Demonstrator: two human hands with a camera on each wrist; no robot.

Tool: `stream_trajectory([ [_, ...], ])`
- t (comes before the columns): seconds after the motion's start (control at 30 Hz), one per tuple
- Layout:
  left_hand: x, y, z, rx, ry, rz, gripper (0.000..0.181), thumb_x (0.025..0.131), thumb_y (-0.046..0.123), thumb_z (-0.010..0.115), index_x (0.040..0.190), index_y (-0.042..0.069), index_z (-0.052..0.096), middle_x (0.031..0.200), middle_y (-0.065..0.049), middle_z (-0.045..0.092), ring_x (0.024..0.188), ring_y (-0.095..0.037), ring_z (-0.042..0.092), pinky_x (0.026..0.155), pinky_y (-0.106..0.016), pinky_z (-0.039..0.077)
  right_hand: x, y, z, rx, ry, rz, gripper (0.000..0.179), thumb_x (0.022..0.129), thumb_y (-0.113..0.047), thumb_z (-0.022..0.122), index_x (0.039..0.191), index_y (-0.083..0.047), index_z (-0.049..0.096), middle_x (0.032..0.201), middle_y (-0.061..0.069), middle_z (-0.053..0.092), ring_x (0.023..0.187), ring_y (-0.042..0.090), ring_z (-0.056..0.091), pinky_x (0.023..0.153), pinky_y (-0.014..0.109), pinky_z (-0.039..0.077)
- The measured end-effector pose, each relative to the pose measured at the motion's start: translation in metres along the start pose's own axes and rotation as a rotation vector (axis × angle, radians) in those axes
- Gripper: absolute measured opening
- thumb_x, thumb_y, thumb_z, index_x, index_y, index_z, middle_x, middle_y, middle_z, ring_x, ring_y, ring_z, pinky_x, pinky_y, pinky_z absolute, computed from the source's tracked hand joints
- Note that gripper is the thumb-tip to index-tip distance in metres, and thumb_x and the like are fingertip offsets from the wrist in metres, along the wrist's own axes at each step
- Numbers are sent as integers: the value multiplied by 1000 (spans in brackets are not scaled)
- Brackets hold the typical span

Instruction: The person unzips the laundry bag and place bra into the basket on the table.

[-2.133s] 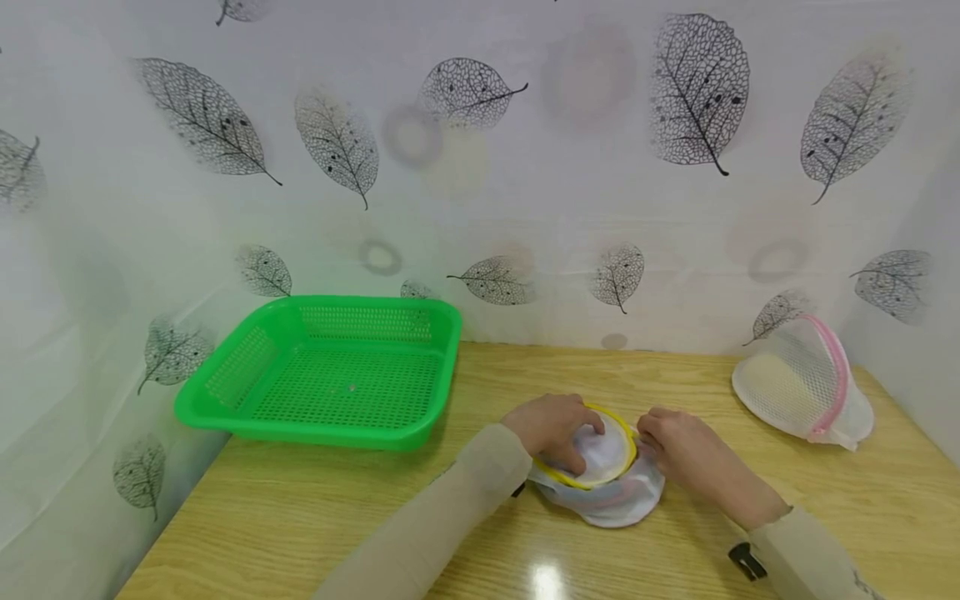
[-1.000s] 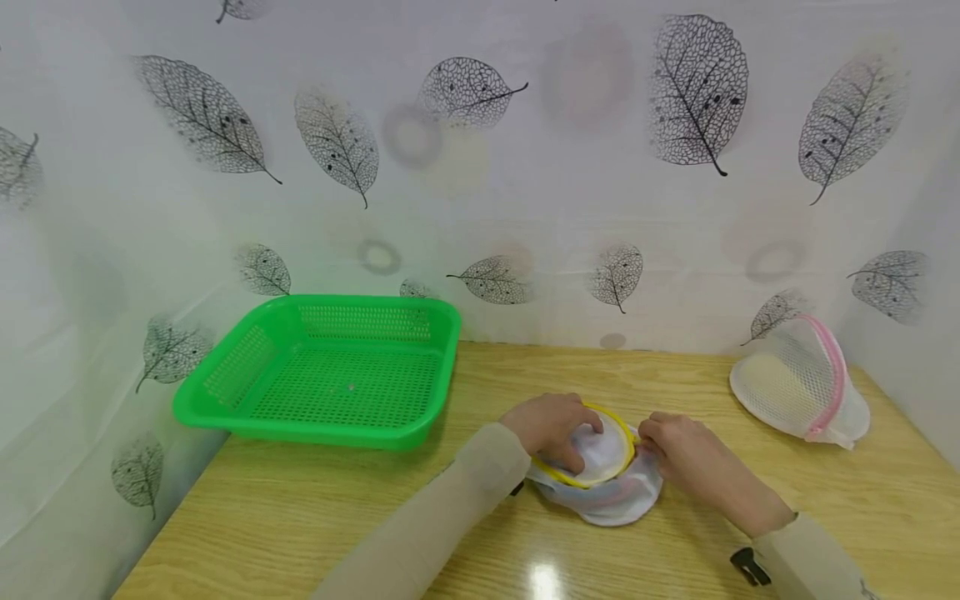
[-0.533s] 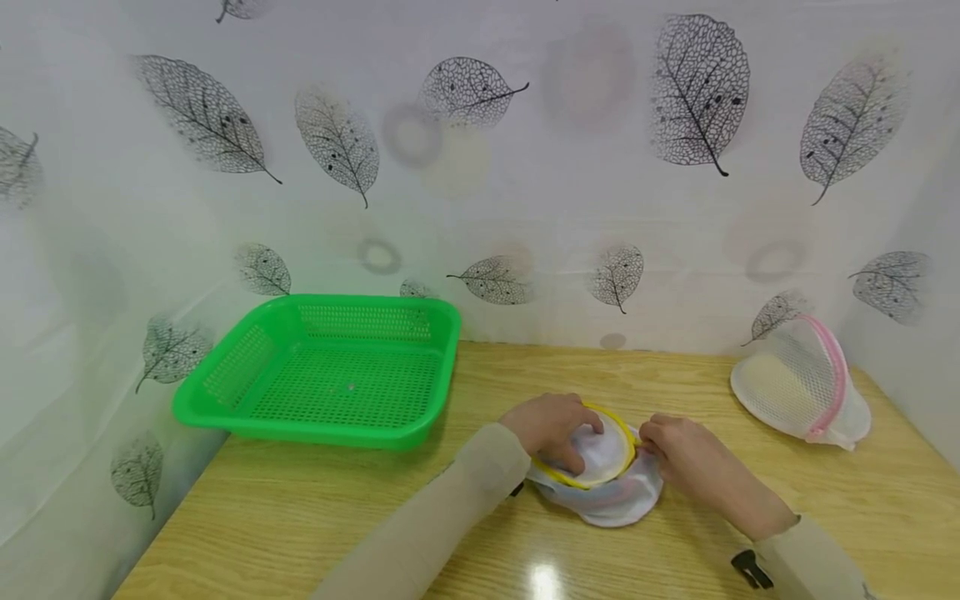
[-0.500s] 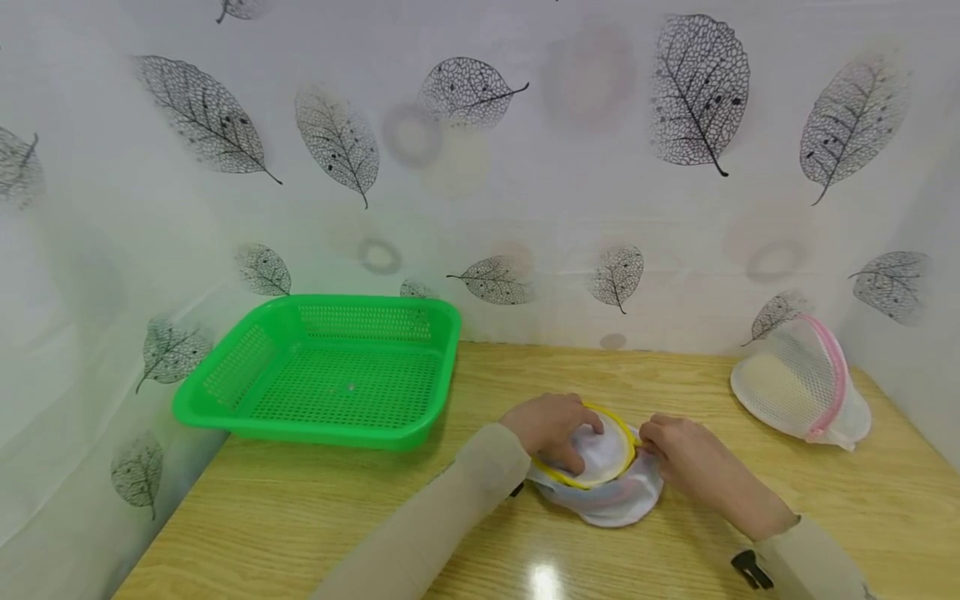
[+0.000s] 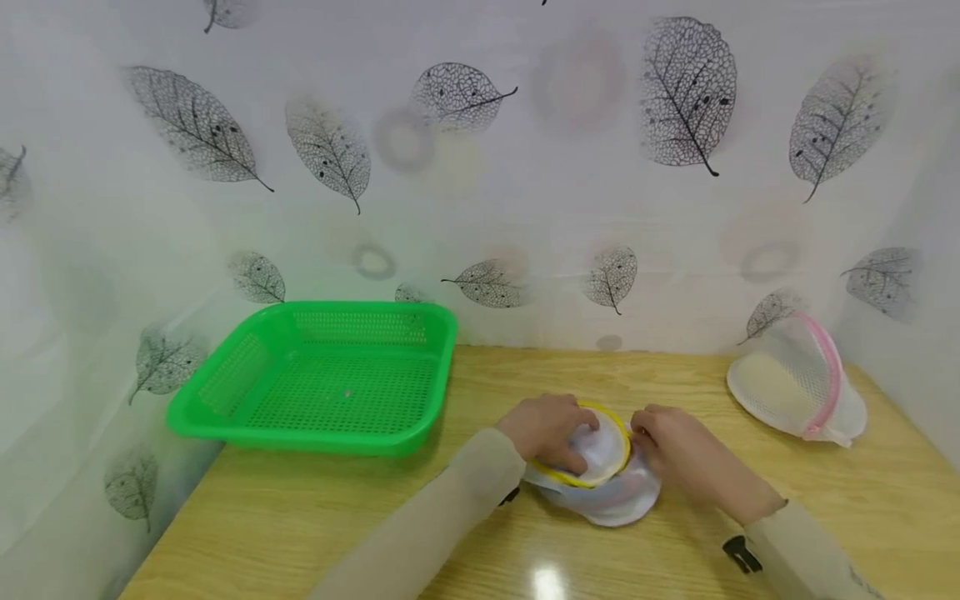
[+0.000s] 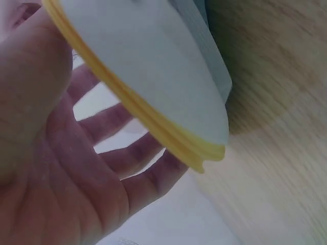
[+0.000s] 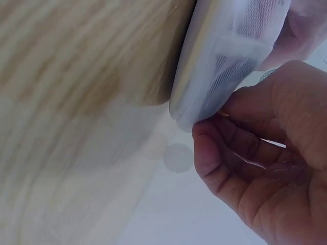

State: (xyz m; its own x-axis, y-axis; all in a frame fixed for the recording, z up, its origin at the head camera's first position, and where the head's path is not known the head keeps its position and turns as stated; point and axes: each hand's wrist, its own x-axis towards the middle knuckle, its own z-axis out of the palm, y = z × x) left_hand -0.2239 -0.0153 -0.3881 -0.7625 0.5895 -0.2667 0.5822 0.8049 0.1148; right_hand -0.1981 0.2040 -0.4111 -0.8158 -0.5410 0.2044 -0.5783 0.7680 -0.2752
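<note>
A white mesh laundry bag [image 5: 615, 502] with a yellow round rim lies on the table in the head view. My left hand [image 5: 546, 432] holds it from the left, thumb and fingers curved over the rim; the left wrist view shows the fingers against the ridged yellow edge [image 6: 143, 113]. At the bag's right side, my right hand [image 5: 682, 454] pinches its edge between thumb and forefinger. In the right wrist view a speck of yellow shows by those fingertips [image 7: 205, 145], beside the sheer mesh [image 7: 232, 66]. What exactly they pinch is mostly hidden.
A green perforated plastic basket [image 5: 442, 375] stands at the back left. Toward the back right lies another white mesh bag [image 5: 787, 383] with a pink zip and something pale inside. A leaf-patterned white sheet [image 5: 540, 200] hangs behind the wooden table [image 5: 315, 508].
My right hand has shifted slightly left and toward the back along the bag's edge. My left hand keeps its hold. The head view has tilted a little.
</note>
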Motion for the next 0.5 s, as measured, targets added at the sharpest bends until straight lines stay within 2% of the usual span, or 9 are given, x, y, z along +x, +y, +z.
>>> stream_trajectory([
  [0.17,-3,4,1,22,32,-57,58,85,56,75,137,33,63,130,2,64,108,-13,62,90,-30,53,11,5,3,-42,0,-47,19,85,4,72,78,-12,63,76,-5,54,67,4,46,59,23,43],
  [0.23,-4,5,2,35,49,-51,57,86,60,73,136,33,63,127,3,65,106,-12,63,88,-30,53,15,8,5,-64,0,-62,21,86,3,71,78,-12,59,74,-5,50,65,5,42,57,22,40],
  [0.37,-4,7,-3,32,72,48,55,87,53,76,137,33,63,122,5,66,104,-9,62,86,-27,53,22,13,7,-85,16,-84,22,87,3,69,80,-12,54,71,-6,45,63,6,39,55,22,36],
  [0.5,-1,6,-11,-14,13,125,56,86,38,81,138,31,63,124,6,65,106,-7,60,93,-24,50,25,16,6,-76,62,-129,21,87,5,70,84,-11,56,74,-6,48,66,6,41,58,23,39],
])
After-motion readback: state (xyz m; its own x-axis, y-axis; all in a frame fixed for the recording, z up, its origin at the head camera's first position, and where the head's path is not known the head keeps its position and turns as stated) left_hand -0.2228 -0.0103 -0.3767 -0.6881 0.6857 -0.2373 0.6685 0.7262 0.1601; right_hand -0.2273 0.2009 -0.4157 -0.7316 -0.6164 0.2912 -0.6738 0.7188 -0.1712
